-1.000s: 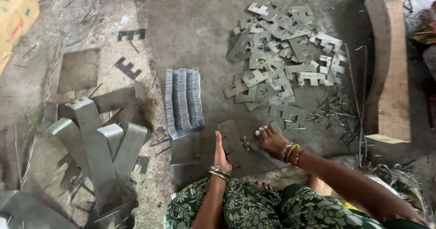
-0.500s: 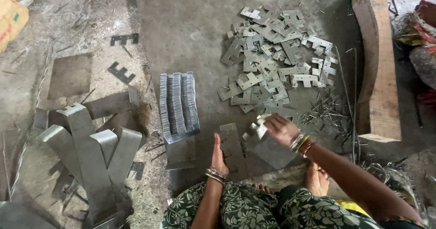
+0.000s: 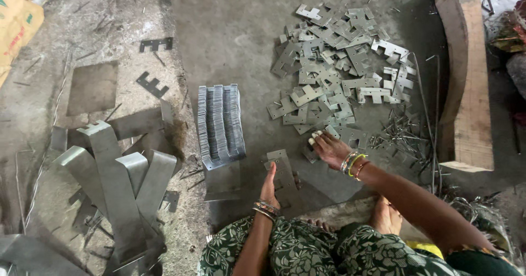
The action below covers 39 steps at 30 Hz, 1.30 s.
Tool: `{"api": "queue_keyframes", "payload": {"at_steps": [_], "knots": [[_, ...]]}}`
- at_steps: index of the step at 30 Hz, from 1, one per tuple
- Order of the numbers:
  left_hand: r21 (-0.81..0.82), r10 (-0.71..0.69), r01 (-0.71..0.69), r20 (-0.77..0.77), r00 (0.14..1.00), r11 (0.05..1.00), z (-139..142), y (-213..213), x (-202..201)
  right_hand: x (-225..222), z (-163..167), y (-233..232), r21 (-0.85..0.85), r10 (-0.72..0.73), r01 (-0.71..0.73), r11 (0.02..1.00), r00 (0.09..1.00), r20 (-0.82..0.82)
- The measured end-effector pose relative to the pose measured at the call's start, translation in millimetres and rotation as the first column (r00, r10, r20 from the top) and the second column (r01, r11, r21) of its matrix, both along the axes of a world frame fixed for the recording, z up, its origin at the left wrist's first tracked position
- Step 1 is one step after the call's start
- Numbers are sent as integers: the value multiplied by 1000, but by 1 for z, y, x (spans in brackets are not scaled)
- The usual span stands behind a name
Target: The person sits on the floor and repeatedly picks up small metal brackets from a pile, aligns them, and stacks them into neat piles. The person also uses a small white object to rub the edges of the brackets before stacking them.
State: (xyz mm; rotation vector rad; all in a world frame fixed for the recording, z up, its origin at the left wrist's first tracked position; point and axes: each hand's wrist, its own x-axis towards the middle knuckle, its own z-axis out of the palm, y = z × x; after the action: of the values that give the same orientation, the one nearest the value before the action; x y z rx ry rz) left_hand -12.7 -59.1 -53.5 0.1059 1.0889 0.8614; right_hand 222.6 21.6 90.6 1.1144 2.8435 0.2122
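- long bent metal strips lie crossed at the left
- a thick wooden beam runs along the right
- a yellow sack shows in the top left corner
- thin metal slivers lie scattered beside the beam

The right hand is out again, reaching up from its spot by the flat plate a second ago to the near edge of the loose pile of stamped metal pieces, fingers spread over one. Half a second back it was raised with what looked like a pale piece in its fingers; whether it grips anything now is hard to tell. The left hand has shifted only slightly, edge-on against the plate.
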Motion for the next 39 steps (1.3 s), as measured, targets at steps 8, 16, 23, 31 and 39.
{"api": "queue_keyframes", "payload": {"at_steps": [8,16,23,31,39], "knots": [[122,27,-32,44,999,992,11,0,0,0,30,28,-458,-517,434,776,853,-67],[90,-80,77,26,996,993,37,0,1,-4,31,33,-218,-472,452,865,880,-45],[-6,-201,209,-301,932,978,11,-3,1,-18,36,30,-202,-90,222,954,854,513],[108,-77,72,48,996,992,-10,9,15,-55,72,-15,-70,115,-98,993,942,315],[126,-92,74,145,985,989,26,-3,18,-31,15,-18,-425,-366,253,869,907,-209]]}}
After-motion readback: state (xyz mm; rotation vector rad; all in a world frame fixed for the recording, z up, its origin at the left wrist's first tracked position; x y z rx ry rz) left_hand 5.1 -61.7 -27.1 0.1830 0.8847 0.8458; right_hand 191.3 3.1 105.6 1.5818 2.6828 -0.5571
